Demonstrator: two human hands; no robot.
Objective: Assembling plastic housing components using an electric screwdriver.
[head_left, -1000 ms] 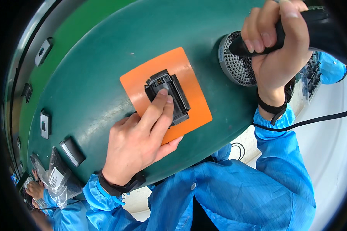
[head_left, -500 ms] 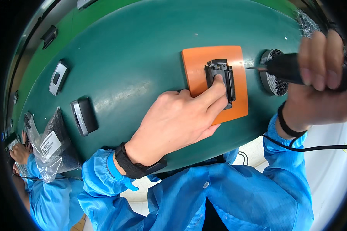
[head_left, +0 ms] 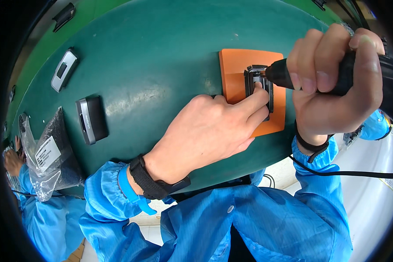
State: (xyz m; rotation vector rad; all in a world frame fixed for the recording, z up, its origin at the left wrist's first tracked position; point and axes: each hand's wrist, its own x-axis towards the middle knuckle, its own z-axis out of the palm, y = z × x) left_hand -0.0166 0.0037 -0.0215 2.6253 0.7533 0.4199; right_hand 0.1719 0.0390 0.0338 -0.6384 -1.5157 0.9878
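My right hand [head_left: 336, 83] is wrapped round a black electric screwdriver [head_left: 280, 73], held almost level. Its tip meets the upper end of a black plastic housing [head_left: 271, 96], though the exact contact point is too small to make out. The housing lies in an orange fixture block [head_left: 236, 78] on the table. My left hand [head_left: 214, 131] presses the housing down with the index fingertip, its other fingers curled at the block's near edge. That hand covers the housing's lower left part.
On the green table [head_left: 161, 52] to the left lie a black-and-silver device [head_left: 91, 120], a silver-grey cover [head_left: 64, 70] and a clear bag of dark parts [head_left: 56, 161]. A black cable [head_left: 345, 173] runs right from my right wrist. Another person's hand [head_left: 14, 162] shows at far left.
My right hand has brought the screwdriver left onto the housing and now hides the round screw dish. My left hand stays pressed on the housing. The whole view has shifted slightly.
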